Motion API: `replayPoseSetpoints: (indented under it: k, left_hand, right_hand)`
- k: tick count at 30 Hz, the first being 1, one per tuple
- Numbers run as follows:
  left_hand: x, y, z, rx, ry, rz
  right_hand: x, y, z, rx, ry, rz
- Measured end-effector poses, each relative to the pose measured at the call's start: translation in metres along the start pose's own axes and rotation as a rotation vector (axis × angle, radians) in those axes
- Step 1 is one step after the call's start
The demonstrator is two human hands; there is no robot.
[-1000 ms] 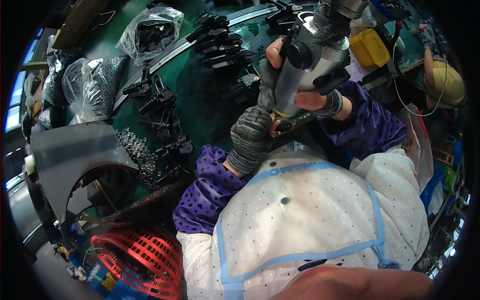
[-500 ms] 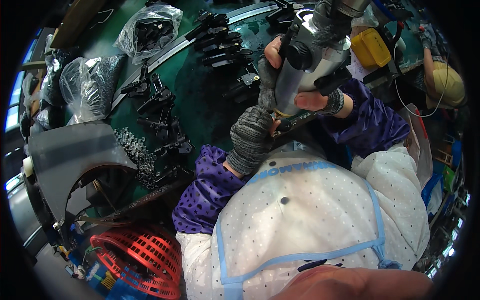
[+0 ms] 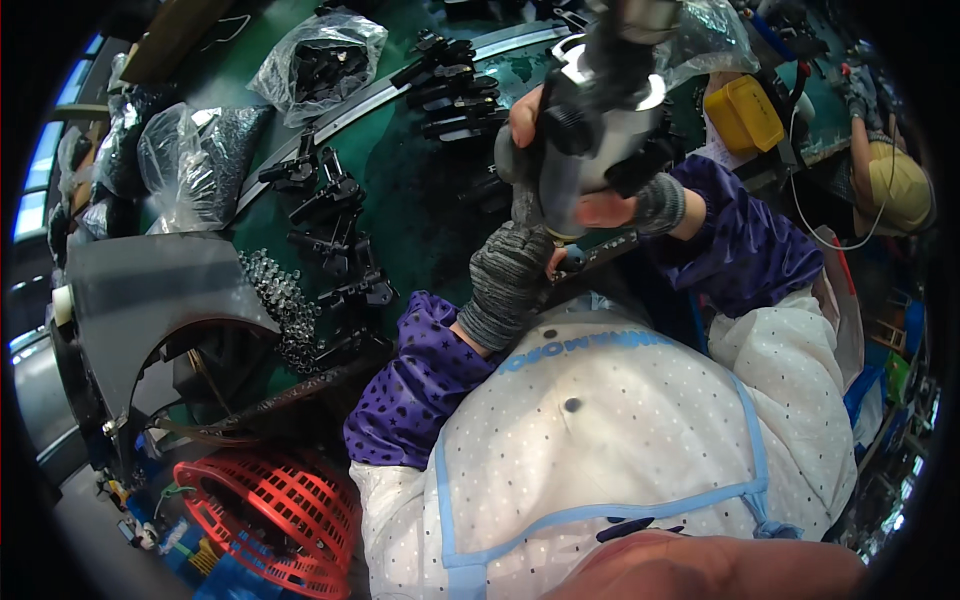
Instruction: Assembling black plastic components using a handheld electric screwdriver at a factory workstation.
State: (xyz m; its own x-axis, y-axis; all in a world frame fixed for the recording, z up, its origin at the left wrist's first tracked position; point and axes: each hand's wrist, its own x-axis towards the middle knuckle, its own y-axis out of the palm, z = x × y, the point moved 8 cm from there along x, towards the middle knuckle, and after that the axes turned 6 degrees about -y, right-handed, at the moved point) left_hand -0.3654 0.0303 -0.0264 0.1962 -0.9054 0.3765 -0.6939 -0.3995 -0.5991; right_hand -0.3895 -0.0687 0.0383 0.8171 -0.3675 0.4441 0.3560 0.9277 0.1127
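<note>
My right hand (image 3: 608, 210) is wrapped around a silver, cylindrical power tool (image 3: 565, 185) with a black knob on its side. The thumb lies on the near side and the fingers curl round the far left side. The tool points down toward me, and its upper part is blurred. Right by its lower tip, my left hand (image 3: 507, 275) in a grey knit glove is closed, thumb bare. A small dark piece (image 3: 572, 262) shows beside that thumb; most of what the left hand holds is hidden.
Black clamp-like parts (image 3: 455, 105) lie in rows on the green table, along a curved metal strip (image 3: 375, 97). Left are plastic bags of parts (image 3: 320, 65), small clear pieces (image 3: 280, 310) and a grey panel (image 3: 165, 285). A red basket (image 3: 275, 510) stands below; right are a yellow container (image 3: 745, 113) and another person's arm (image 3: 858, 150).
The view has shifted slightly, so the table things sit a little further right. The tool's upper end has moved a little left and blurs. Both hands keep their hold.
</note>
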Motion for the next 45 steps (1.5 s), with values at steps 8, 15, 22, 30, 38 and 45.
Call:
replayPoseSetpoints:
  k: [8,15,22,30,38,45]
  left_hand:
    - [0.014,-0.005,-0.012,0.428,-0.068,0.247]
    - [0.037,0.014,0.030,0.480,-0.215,0.268]
    - [0.099,0.014,0.047,0.511,-0.200,0.359]
    - [0.162,0.030,0.094,0.615,-0.101,0.357]
    - [0.318,-0.007,0.203,0.634,-0.197,0.059]
    - [0.256,0.046,0.152,0.365,-0.133,0.365]
  right_hand:
    - [0.076,-0.036,-0.024,-0.175,0.581,0.224]
    - [0.109,-0.083,-0.170,-1.273,0.558,0.339]
    - [0.111,-0.144,-0.132,-0.345,0.514,0.238]
    - [0.103,-0.186,-0.092,-0.233,0.409,0.076]
    - [0.104,-0.227,-0.050,-0.652,0.417,-0.031]
    - [0.007,-0.258,-0.055,-1.062,0.485,-0.115]
